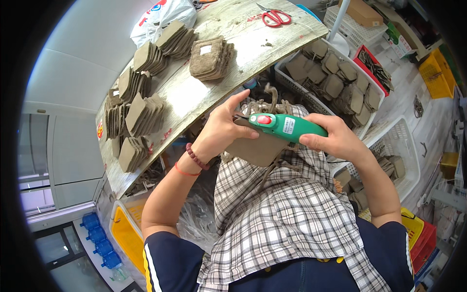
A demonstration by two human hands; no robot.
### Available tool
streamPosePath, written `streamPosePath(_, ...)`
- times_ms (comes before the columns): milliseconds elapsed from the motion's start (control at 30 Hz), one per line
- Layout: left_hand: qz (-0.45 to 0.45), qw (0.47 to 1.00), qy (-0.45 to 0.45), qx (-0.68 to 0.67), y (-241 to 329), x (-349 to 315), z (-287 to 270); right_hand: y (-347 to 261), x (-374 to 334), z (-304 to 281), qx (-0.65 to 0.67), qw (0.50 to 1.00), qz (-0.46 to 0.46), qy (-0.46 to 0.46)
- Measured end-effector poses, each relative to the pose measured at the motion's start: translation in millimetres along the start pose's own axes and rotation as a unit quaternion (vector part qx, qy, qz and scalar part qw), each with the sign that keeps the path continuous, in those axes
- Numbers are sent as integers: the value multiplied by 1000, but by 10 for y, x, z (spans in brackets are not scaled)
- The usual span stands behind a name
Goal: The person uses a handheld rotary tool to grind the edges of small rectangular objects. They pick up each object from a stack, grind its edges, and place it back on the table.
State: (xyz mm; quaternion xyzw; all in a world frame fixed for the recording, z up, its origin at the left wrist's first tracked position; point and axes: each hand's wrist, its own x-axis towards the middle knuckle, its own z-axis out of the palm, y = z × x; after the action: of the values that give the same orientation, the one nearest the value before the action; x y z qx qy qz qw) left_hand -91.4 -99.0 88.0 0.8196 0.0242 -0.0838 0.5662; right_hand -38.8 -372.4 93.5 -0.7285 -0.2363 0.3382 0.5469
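Note:
Over my lap, my left hand [221, 129] grips a flat brown-grey fabric pad [258, 149] with rounded corners, its thumb on top and the index finger raised. My right hand [335, 138] is wrapped round a green handheld power cutter [279, 125] with a red button. The cutter lies across the pad's far edge, its head close to my left thumb and fingers; the contact of the blade is hidden. Loose brown cord trimmings [272, 100] lie beyond the pad and on my checked apron [287, 204].
Stacks of similar pads [211, 58] stand on the worn wooden table [194, 100], with red-handled scissors [276, 18] and a white plastic bag [163, 19] at its far side. White baskets [374, 104] of pads stand on the right. A yellow crate [127, 233] sits lower left.

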Motion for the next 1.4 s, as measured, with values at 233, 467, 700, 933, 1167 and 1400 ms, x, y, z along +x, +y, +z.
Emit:
streamPosePath(233,-65,972,32,-223,-120,-155,-295,194,63,14,73,997,11,31)
streamPosePath(467,-32,965,100,-239,-126,-344,-343,70,16,149,-12,999,-20,30)
streamPosePath(700,12,947,179,-265,-198,-513,-390,-63,-88,235,-83,995,7,55)
streamPosePath(933,5,948,171,-269,-279,-593,-383,-151,1,401,-89,995,-22,37)
streamPosePath(1167,-3,949,150,-278,-363,-696,-383,-234,211,609,-77,997,-25,10)
streamPosePath(1400,52,921,322,-213,-692,-1150,-918,-234,335,785,17,999,-6,50)
